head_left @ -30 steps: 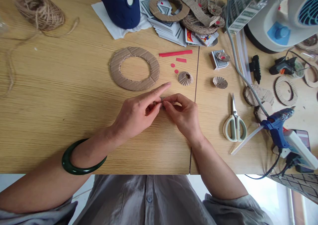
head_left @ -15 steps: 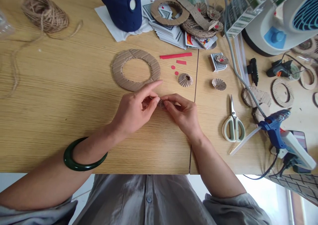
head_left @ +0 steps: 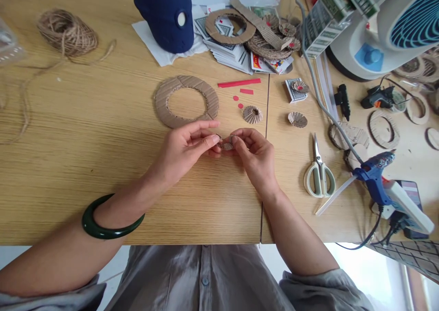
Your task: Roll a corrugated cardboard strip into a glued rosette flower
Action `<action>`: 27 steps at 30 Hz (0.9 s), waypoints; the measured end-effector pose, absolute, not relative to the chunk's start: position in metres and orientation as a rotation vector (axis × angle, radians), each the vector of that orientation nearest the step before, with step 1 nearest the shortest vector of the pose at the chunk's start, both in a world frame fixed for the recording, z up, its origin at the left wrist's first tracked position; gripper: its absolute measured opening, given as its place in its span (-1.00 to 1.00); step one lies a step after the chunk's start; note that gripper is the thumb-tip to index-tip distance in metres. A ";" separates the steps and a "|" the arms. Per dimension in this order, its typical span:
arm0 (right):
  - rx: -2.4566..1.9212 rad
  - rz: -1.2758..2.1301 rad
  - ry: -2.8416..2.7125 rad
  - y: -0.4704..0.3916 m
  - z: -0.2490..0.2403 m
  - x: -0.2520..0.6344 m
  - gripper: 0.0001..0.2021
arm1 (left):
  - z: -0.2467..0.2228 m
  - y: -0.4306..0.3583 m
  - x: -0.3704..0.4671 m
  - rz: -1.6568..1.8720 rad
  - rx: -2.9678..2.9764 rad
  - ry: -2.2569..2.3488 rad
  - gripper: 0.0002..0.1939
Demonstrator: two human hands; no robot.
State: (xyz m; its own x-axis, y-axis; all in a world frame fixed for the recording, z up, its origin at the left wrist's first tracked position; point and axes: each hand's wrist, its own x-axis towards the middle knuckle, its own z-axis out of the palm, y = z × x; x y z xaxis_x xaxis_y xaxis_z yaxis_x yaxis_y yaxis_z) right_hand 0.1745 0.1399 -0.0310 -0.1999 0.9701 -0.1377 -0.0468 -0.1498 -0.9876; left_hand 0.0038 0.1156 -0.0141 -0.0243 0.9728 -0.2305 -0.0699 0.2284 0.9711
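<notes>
A small pleated cardboard piece [head_left: 227, 145] is pinched between my two hands above the table. My left hand [head_left: 192, 142] grips its left side with thumb and fingers, and my right hand [head_left: 253, 152] pinches the right side. Just beyond my left hand lies a flat cardboard ring [head_left: 161, 101]. Behind my right hand rests a pleated cardboard rosette [head_left: 253, 115], near two red dots [head_left: 240, 105] and a red strip [head_left: 239, 83]. Another rosette [head_left: 297, 119] sits farther right. My fingers partly cover the held piece.
White-handled scissors [head_left: 318, 178] and a blue glue gun [head_left: 375, 176] with its cable lie at the right. A dark blue object [head_left: 164, 18], stacked cards [head_left: 233, 59] and a fan [head_left: 363, 45] stand at the back. Twine [head_left: 66, 32] lies far left.
The pleated piece shows more between my fingers. My left index finger has come down closer to it, and my right fingers have shifted their hold. The view has tilted slightly.
</notes>
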 end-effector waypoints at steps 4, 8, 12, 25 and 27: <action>-1.190 1.437 -1.280 0.141 -0.029 0.176 -0.71 | -0.014 0.118 0.003 1.109 0.788 1.183 -0.58; -1.211 1.257 -1.289 0.148 -0.030 0.181 -0.74 | -0.013 0.118 0.004 1.106 0.714 1.047 -0.61; -1.296 1.180 -1.243 0.153 -0.019 0.186 -0.86 | -0.011 0.117 0.005 1.083 0.638 0.935 -0.65; -1.949 -0.258 -1.234 0.086 0.003 0.356 -0.79 | -0.006 0.106 0.009 0.981 0.615 0.842 -0.60; -2.082 -0.298 -1.175 0.077 -0.008 0.387 -0.81 | -0.007 0.106 0.010 0.984 0.611 0.863 -0.57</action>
State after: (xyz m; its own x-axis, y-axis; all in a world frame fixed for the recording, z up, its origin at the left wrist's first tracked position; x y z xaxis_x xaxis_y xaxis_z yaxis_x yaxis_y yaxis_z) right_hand 0.3868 0.0773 -0.0076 0.5585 0.6523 0.5124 0.8177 -0.3288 -0.4725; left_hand 0.0099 0.1062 -0.0070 0.2828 0.8966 -0.3409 -0.4549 0.4382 0.7753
